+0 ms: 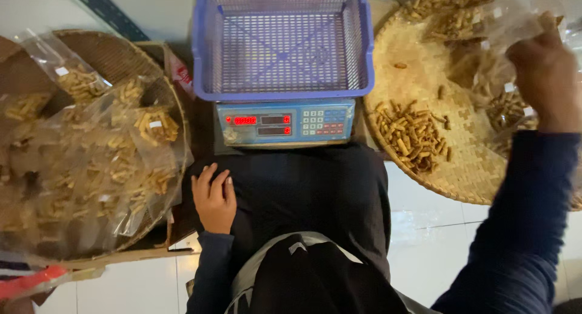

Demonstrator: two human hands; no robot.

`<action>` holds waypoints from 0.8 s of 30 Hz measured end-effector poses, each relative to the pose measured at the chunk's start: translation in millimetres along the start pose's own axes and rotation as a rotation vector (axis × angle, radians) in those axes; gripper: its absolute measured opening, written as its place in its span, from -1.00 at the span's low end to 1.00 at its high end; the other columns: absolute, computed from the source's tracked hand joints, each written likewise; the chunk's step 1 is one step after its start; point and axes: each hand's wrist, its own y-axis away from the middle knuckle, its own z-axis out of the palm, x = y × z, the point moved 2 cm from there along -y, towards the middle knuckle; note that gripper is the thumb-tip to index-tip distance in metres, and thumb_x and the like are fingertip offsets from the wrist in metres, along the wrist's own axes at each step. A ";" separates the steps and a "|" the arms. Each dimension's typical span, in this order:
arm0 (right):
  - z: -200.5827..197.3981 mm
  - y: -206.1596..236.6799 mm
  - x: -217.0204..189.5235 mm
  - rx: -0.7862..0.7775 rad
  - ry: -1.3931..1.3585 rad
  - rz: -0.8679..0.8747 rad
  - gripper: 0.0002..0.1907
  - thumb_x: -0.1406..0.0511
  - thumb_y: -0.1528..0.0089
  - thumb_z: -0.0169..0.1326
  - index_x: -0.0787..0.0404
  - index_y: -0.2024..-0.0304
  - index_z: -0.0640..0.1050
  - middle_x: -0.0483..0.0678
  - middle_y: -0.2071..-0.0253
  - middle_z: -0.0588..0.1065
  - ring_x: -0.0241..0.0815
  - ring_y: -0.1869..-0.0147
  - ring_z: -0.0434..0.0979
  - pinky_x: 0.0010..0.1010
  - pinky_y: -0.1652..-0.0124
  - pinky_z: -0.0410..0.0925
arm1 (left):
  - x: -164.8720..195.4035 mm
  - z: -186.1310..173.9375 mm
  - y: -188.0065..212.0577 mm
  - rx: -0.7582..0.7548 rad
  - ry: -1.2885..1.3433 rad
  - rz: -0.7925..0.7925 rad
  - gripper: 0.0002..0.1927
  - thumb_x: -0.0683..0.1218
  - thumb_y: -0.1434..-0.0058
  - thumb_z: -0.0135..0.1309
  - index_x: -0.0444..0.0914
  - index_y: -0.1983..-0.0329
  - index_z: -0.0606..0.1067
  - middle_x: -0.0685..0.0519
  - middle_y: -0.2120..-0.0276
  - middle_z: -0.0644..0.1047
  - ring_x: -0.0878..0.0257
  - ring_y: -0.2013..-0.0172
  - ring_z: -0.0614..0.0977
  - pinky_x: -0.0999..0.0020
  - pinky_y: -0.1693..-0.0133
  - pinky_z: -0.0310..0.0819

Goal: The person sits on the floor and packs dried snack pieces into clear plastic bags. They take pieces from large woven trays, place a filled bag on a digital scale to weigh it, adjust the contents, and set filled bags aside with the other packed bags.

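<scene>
The left hand [213,197] is laid flat, palm down, on the dark cloth of the lap [303,186]; its fingers are slightly spread and pointed away from the body, and its grip is released, with nothing held. Its forearm, in a dark blue sleeve, is drawn in close to the body.

The right hand [545,74] is raised and stretched out forward over the woven tray [424,59] on that side, the arm nearly straight in its blue sleeve. Its back is turned toward the camera, and its grip is seen closed on a clear plastic bag [515,20] that rises above and beyond the knuckles. Below and beside that grip, filled bags of snack sticks [506,108] are piled on the tray, and nearer the body a loose heap of snack sticks [412,135] is spread on the weave.

Beyond the left hand a digital scale [285,121] is set, topped by an empty blue basket [282,92]. To the outer side of the left hand, a second woven tray [121,56] is heaped with sealed snack bags [91,162].
</scene>
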 end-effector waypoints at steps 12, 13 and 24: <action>-76.1 -123.9 -235.2 0.267 -0.063 -0.193 -0.72 0.63 -0.25 0.02 0.30 0.04 0.54 0.11 0.00 0.46 0.07 -0.08 0.50 -0.22 -0.01 0.42 | -19.3 -22.8 8.8 0.028 0.090 0.005 -0.85 -0.19 -0.30 0.17 -0.21 0.07 0.58 -0.03 -0.09 0.56 -0.04 -0.18 0.56 -0.18 -0.31 0.29; -63.3 -131.5 -259.4 0.308 -0.068 -0.233 -0.73 0.62 -0.27 0.03 0.30 0.03 0.55 0.11 -0.02 0.47 0.08 -0.10 0.51 -0.20 -0.03 0.43 | -18.4 -26.4 9.8 0.029 0.096 0.001 -0.85 -0.19 -0.30 0.17 -0.21 0.07 0.58 -0.03 -0.09 0.56 -0.04 -0.18 0.56 -0.18 -0.31 0.29; -35.3 -95.3 -420.4 0.262 -0.225 -0.266 -0.67 0.56 -0.21 0.14 0.31 -0.04 0.59 0.06 -0.01 0.50 0.06 0.05 0.51 -0.17 0.08 0.42 | -32.2 -43.5 19.5 0.028 0.144 -0.024 -0.87 -0.19 -0.29 0.19 -0.23 0.10 0.59 -0.03 -0.07 0.57 -0.04 -0.17 0.56 -0.19 -0.31 0.29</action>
